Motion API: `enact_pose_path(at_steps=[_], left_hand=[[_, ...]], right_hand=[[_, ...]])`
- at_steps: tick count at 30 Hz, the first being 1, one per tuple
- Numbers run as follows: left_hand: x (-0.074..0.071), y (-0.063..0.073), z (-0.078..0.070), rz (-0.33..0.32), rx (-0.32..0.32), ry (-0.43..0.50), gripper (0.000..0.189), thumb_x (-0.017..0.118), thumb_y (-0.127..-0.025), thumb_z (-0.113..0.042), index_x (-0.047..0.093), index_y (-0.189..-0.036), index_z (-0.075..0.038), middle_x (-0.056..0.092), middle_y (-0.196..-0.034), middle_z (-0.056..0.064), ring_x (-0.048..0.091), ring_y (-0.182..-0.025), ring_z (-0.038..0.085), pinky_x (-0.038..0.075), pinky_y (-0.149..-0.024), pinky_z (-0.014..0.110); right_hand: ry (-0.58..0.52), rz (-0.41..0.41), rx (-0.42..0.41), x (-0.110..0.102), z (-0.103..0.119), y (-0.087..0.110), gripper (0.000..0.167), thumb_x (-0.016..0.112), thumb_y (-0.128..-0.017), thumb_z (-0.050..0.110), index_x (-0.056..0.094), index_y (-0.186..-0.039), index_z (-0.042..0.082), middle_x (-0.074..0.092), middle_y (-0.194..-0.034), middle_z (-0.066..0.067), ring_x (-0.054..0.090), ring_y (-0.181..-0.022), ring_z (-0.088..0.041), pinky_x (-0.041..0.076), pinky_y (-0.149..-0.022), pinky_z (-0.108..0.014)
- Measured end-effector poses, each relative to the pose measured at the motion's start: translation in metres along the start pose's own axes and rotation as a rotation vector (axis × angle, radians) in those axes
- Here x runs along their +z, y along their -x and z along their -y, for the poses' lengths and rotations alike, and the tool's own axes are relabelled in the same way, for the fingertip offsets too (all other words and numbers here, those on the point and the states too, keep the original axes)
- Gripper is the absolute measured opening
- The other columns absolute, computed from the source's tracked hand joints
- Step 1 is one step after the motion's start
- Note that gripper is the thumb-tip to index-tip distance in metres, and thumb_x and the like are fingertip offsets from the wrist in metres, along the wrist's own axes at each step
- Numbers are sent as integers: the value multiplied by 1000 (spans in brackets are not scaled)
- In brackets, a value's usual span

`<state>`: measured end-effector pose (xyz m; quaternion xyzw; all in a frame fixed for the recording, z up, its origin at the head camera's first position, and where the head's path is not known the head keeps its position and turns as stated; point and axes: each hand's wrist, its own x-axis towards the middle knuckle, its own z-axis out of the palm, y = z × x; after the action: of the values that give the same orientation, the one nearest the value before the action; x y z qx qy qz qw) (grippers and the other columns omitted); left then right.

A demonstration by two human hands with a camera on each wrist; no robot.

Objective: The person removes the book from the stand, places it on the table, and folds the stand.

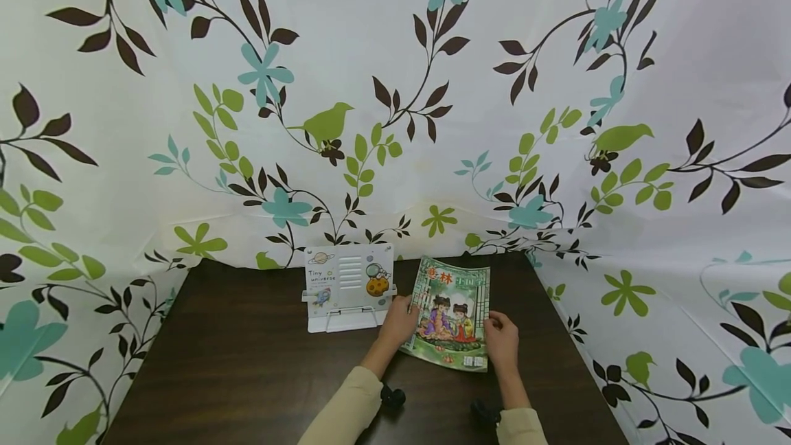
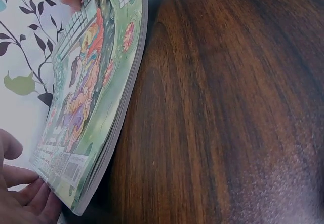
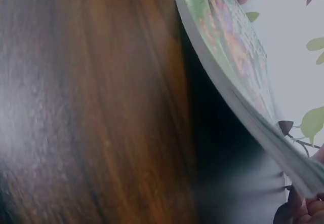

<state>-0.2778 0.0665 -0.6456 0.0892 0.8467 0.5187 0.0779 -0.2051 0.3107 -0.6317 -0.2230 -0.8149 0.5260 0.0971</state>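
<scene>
A green-covered magazine (image 1: 450, 314) with two illustrated figures is held by both hands, one at each side. My left hand (image 1: 398, 321) grips its left edge, and my right hand (image 1: 502, 342) pinches the right edge. In the left wrist view the magazine (image 2: 96, 92) is tilted up off the table, with the left fingers (image 2: 38, 196) at its lower corner. The page edges of the magazine (image 3: 238, 102) bow in the right wrist view, where the right hand (image 3: 304, 211) shows only partly.
A white book stand (image 1: 349, 287) with space pictures and "Tiny universe" on it stands left of the magazine, close to my left hand. Everything is over a dark wooden table (image 1: 247, 362). Behind and beside it hangs a white cloth (image 1: 395, 177) printed with leaves and birds.
</scene>
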Motion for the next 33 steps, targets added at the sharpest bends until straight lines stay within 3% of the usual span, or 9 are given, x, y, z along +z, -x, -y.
enact_pose_path(at_steps=[6, 13, 24, 33], left_hand=[[0, -1, -3, 45, 13, -47, 52, 50, -112, -16, 48, -149, 20, 46, -154, 40, 46, -146, 53, 42, -116, 67], [0, 6, -6, 36, -28, -216, 53, 53, -110, -23, 52, -153, 9, 51, -147, 29, 53, -137, 44, 48, -111, 61], [2, 4, -1, 43, -24, -251, 51, 55, -109, -22, 56, -150, 8, 51, -143, 28, 52, -134, 41, 49, -106, 60], [2, 3, 0, 62, 6, -401, 50, 60, -104, 1, 56, -153, 3, 51, -135, 22, 55, -119, 32, 54, -80, 44]], right_hand=[[45, 0, -13, 0, -6, -4, 44, 49, -109, 16, 60, -145, -5, 64, -132, -33, 44, -60, -13, 39, -56, -31], [117, -12, -15, 3, -19, -7, 42, 52, -108, 17, 62, -143, -5, 67, -127, -32, 47, -57, -15, 41, -53, -34], [190, 15, -6, 3, -21, -8, 41, 53, -107, 15, 59, -142, -6, 66, -116, -26, 53, -63, -19, 44, -58, -37], [270, 27, -9, 4, -23, -13, 40, 55, -105, 15, 60, -139, -6, 66, -107, -21, 58, -68, -21, 45, -61, -36]])
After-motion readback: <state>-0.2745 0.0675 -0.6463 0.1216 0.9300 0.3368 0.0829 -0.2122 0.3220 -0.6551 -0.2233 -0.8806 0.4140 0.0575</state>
